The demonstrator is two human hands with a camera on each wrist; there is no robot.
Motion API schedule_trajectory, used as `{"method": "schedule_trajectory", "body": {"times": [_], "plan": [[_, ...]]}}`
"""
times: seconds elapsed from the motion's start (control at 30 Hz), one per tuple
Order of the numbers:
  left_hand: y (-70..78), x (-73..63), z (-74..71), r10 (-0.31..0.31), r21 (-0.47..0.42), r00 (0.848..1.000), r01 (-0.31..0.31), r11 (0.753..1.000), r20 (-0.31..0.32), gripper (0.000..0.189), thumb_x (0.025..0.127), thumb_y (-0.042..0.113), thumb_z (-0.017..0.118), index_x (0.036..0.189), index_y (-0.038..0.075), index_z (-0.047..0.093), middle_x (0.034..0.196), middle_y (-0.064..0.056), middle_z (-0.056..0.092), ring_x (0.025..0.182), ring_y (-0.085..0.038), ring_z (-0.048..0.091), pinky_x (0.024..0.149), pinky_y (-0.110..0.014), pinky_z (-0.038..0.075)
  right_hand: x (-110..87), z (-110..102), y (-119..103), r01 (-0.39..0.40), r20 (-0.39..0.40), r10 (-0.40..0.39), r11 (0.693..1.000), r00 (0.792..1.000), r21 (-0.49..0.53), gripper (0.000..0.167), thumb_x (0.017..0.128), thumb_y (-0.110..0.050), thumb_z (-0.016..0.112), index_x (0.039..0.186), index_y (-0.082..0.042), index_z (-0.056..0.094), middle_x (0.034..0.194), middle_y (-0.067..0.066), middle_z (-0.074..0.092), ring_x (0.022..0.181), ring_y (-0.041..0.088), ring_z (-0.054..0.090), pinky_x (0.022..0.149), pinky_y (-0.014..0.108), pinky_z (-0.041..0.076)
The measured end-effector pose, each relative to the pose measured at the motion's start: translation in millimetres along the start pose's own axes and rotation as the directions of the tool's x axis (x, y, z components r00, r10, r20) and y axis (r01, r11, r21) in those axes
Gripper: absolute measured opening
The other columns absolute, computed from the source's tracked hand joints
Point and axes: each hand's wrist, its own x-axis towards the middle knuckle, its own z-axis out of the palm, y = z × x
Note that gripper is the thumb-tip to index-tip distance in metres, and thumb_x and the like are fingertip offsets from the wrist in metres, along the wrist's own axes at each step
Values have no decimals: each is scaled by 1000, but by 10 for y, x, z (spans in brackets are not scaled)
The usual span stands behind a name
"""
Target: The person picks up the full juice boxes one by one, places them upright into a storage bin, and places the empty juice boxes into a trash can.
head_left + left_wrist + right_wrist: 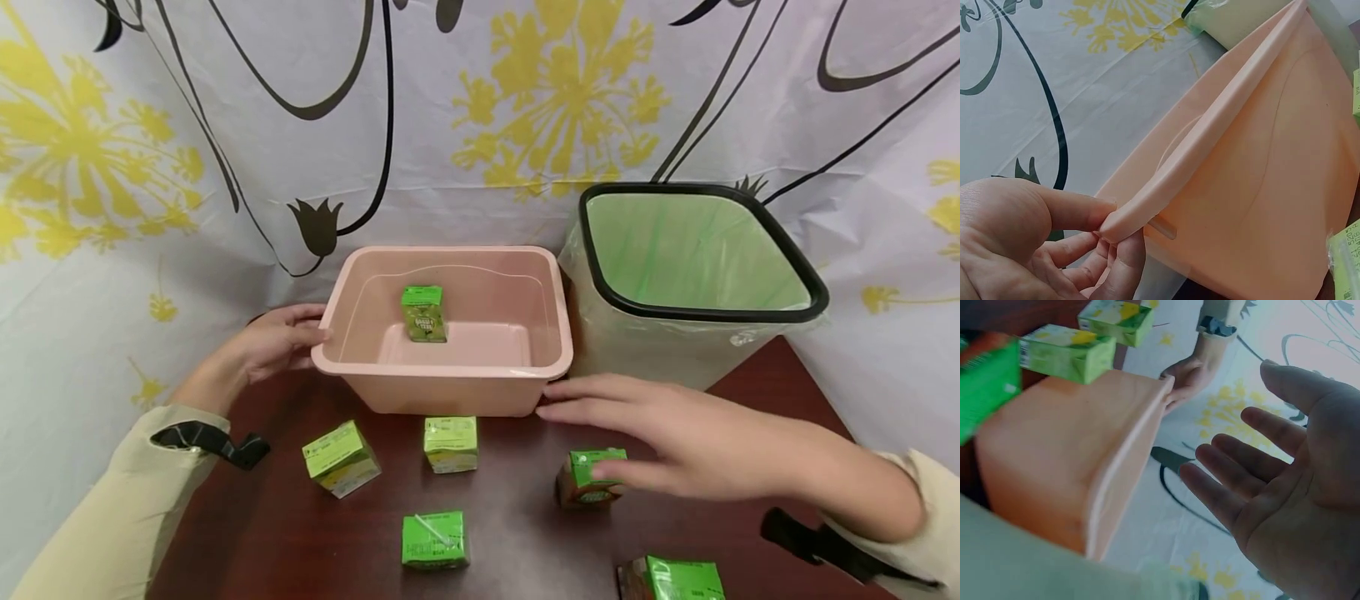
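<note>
A pink plastic tub (442, 390) stands near the back of the table with one small green drink carton (425, 317) inside. My left hand (279, 340) pinches the tub's left rim between thumb and fingers, seen closely in the left wrist view at the rim (1147, 209). My right hand (675, 429) hovers at the tub's front right corner with fingers extended and parted, holding nothing. Below its thumb stands a brown drink carton with a green top (588, 479), partly covered by the hand. In the right wrist view the right palm (1310, 506) is empty.
Yellow-green cartons (342, 458) (451, 444) stand in front of the tub. Nearer lie a green carton with a straw (433, 540) and another green-topped carton (682, 579). A lined bin with a black rim (705, 313) stands right of the tub. A patterned sheet (420, 150) hangs behind.
</note>
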Motion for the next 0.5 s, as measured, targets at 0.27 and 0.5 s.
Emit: {"method": "schedule_trajectory", "body": {"times": [0.27,0.5], "plan": [[3,25,19,-4,2,1000,4,1000,6,69,103,5,57,158,-6,17,109,10,67,94,-10,69,78,-28,60,-737,261,22,-42,-66,49,993,997,109,67,89,-19,81,149,-16,51,151,1,49,136,10,48,107,8,31],[-7,24,-5,-7,-8,1000,7,1000,0,69,103,4,56,158,-6,16,107,10,68,94,-8,68,78,-28,60,-1350,639,102,-128,-96,155,962,983,242,77,77,-8,87,146,-5,52,149,5,51,139,8,43,101,12,37]]}}
